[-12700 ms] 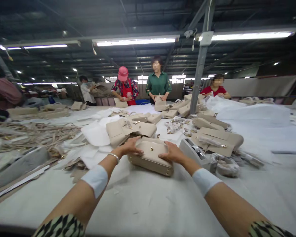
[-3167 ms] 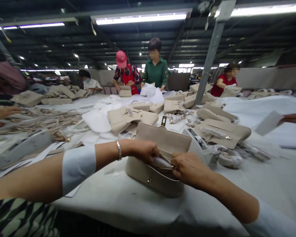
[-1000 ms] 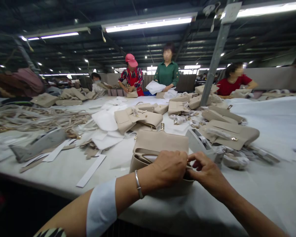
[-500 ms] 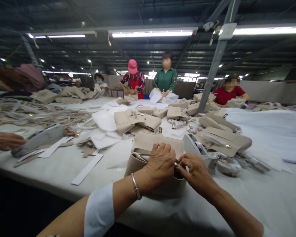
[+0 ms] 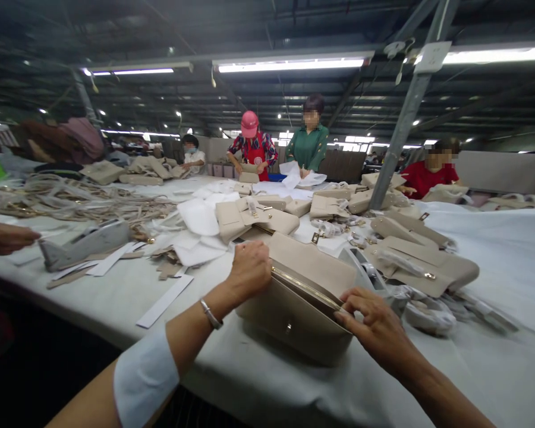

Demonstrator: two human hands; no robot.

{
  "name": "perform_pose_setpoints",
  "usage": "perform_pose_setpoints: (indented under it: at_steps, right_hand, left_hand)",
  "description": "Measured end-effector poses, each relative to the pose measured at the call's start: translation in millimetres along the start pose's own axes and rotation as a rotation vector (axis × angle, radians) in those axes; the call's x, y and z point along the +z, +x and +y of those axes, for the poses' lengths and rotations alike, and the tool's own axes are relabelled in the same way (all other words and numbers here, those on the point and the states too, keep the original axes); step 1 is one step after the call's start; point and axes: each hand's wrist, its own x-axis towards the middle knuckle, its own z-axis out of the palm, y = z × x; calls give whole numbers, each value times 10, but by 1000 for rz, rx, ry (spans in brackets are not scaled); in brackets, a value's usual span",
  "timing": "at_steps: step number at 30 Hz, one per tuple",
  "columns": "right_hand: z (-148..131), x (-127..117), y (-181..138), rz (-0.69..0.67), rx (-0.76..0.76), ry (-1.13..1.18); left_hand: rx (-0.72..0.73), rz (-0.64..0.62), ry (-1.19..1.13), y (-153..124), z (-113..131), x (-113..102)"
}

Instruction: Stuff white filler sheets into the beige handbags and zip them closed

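Observation:
A beige handbag (image 5: 294,315) stands on the white table (image 5: 258,386) in front of me, its flap (image 5: 314,264) folded back and a gold zipper line running along its top. My left hand (image 5: 249,270) grips the bag's left top end. My right hand (image 5: 374,324) pinches the right end of the zipper opening. A silver bracelet (image 5: 211,313) circles my left wrist.
Several beige bags (image 5: 423,261) lie at the right and behind (image 5: 249,217). A grey tape dispenser (image 5: 87,244) and paper strips (image 5: 164,300) lie left, near another person's hand (image 5: 4,236). Straps (image 5: 80,202) are piled far left. Several people work at the far side, by a steel post (image 5: 401,122).
My hands have parted from the middle of the bag's mouth to its two ends, and the zipper opening now looks drawn shut. The bag has turned slightly.

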Motion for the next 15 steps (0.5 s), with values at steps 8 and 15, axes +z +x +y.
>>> perform_pose_setpoints:
  at_steps: [8, 15]
  right_hand:
    - [13, 22, 95, -129, 47, -46]
    - [-491, 14, 598, -269, -158, -273]
  left_hand:
    - [-138, -25, -508, -103, -375, 85]
    - [-74, 66, -626, -227, -335, 99]
